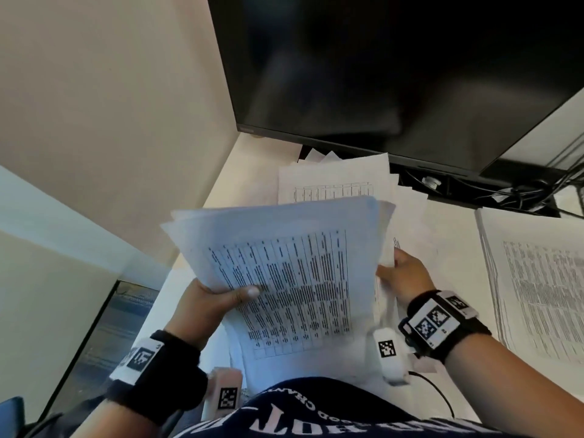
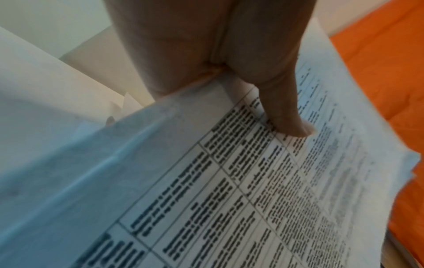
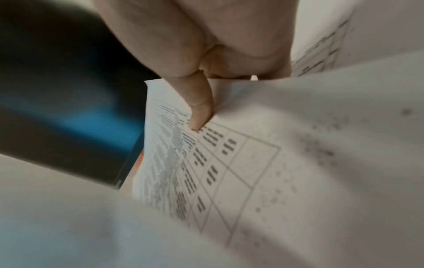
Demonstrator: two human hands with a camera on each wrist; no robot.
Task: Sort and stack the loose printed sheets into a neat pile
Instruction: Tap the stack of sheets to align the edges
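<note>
The head camera looks steeply down from above onto the desk [image 1: 448, 235], taking in both hands and the monitor [image 1: 395, 67] beyond. The left wrist camera looks along the left hand [image 2: 206, 54], very close to the sheets [image 2: 229, 181]. The right wrist camera looks along the right hand [image 3: 218, 36], equally close. All three views share the held sheets.

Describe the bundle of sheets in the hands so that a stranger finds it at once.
Start at the black monitor, then come down past the loose sheets lying under it. The bundle is raised between the left hand and right hand. Unlike the flat pile at the right, it is held off the desk, edges uneven.
</note>
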